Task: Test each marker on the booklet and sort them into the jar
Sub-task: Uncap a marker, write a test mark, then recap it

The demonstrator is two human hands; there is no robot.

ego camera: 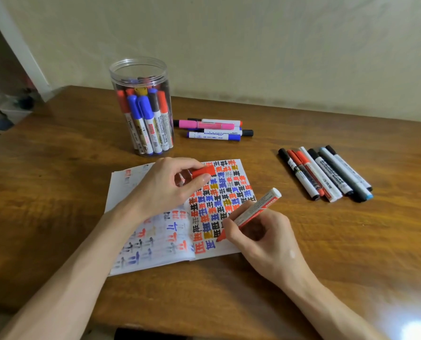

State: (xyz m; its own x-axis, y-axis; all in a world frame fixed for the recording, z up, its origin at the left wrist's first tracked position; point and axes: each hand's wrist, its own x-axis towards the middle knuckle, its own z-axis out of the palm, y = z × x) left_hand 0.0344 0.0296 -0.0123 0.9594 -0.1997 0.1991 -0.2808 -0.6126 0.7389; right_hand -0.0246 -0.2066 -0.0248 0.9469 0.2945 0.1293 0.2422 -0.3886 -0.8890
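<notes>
In the head view the testing step is in hand. The right hand [261, 238] holds an uncapped red marker [256, 209] in a writing grip, fingers curled round the barrel. Its tip is down at the lower edge of the open booklet's [122, 192] right page, beside the last row of coloured test characters. The left hand [165, 187] rests on the booklet's upper part and pinches the red cap [203, 172] between thumb and fingers, so both hands are occupied.

The booklet lies on the worktop [57, 168] in front of the person. Behind it stands the clear plastic jar [138, 60], already holding many markers. A small pile of markers [211, 128] lies just beside the jar, and a row of markers [327, 173] lies well apart on the right.

The next move probably calls for finishing the stroke, judging the ink, recapping the marker with the left hand's cap and sorting it.
</notes>
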